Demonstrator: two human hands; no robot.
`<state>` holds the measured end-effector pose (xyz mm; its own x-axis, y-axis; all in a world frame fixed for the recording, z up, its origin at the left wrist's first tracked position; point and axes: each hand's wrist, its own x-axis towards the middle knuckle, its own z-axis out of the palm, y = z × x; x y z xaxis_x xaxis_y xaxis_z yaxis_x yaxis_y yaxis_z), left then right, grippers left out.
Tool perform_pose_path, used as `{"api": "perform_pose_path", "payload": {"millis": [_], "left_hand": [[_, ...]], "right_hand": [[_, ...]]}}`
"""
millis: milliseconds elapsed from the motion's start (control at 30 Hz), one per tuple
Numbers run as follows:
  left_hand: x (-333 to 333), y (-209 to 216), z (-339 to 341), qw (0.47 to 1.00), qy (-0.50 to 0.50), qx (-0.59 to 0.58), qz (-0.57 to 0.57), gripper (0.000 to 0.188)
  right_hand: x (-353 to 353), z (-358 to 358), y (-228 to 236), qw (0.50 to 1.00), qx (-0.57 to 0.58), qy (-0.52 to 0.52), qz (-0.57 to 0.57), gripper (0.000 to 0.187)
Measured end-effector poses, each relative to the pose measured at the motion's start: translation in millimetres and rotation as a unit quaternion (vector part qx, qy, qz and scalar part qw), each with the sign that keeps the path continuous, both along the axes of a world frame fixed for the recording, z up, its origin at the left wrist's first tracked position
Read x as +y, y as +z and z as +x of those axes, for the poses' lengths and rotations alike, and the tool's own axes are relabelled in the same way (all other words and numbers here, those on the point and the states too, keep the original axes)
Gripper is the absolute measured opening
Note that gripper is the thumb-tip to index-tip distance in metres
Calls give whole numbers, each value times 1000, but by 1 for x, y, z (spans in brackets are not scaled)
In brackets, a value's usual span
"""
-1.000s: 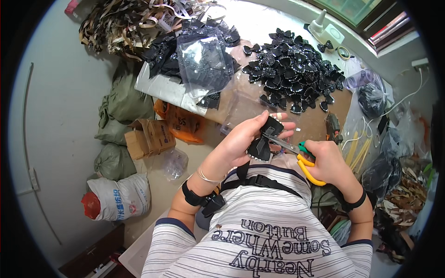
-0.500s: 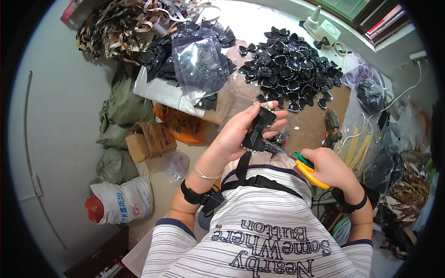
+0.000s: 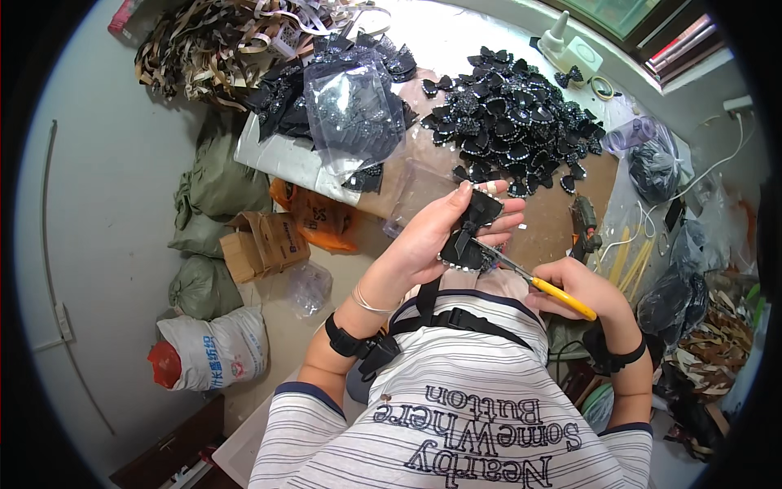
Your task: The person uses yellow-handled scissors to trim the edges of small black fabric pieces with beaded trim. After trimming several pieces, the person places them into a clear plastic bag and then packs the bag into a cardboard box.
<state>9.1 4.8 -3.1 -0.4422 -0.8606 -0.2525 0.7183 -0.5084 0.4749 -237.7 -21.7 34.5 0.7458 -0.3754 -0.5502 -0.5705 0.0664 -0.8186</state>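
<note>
Left hand pinches bead-edged black bow across its palm, fingers spread behind, right hand curled round yellow-handled scissors, tips at bow, which seems light, softish, best held by its knotted centre.

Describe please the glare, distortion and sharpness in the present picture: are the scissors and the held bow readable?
Head view: the far tabletop is washed out nearly white; head view: glare whitens the clear plastic piece; head view: a line on the left wall curves, and the corners are black; head view: the scissors and the black bow's pale-beaded edge are readable, its folds dark.
</note>
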Motion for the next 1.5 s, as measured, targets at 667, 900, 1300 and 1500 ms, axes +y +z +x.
{"api": "perform_pose_path", "payload": {"millis": [667,900,1300,1500], "left_hand": [[-6,4,-5,999,-16,-23,-23,59],[-6,3,-2,1000,-1,12,-16,59],[-11,4,-4,1000,-2,-5,-18,60],[-3,5,-5,999,37,1,-25,62]], "right_hand": [[-14,-6,12,998,16,57,9,23],[-14,0,9,998,-10,30,56,24],[-19,1,15,996,29,8,84,24],[-18,12,13,986,43,-8,164,25]]}}
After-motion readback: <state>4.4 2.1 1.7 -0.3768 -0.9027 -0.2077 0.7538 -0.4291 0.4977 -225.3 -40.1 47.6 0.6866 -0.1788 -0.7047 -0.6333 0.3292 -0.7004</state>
